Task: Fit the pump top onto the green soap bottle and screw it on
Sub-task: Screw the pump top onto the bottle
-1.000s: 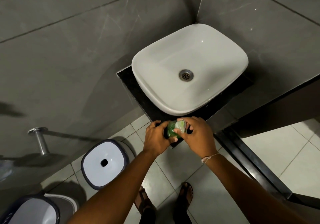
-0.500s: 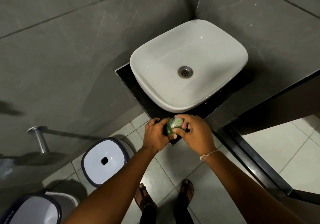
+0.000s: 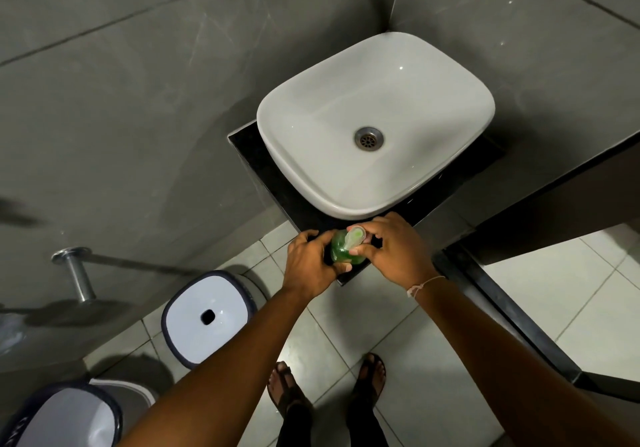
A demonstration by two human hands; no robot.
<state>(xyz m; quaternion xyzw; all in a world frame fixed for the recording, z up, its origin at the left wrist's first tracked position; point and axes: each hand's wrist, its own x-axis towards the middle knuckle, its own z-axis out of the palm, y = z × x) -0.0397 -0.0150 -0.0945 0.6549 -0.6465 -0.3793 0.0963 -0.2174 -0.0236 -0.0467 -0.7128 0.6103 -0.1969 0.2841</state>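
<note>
The green soap bottle (image 3: pixel 338 250) stands on the front corner of the black counter (image 3: pixel 247 156), just below the sink's rim. My left hand (image 3: pixel 311 262) wraps its left side and holds it upright. The pale pump top (image 3: pixel 354 237) sits on the bottle's neck, its spout pointing up and to the right. My right hand (image 3: pixel 391 249) grips the pump top from the right, thumb below and fingers over it. The bottle's lower body is hidden behind both hands.
A white basin (image 3: pixel 375 124) with a metal drain (image 3: pixel 369 138) fills the counter behind the bottle. Grey tiled walls meet in the corner above. A white lidded bin (image 3: pixel 209 317) stands on the floor to the left, another bin (image 3: pixel 65 415) at bottom left. A metal wall rod (image 3: pixel 74 272) juts out at left.
My right hand has turned around the pump top, and the spout now points up and to the right. The left hand keeps its hold on the bottle.
</note>
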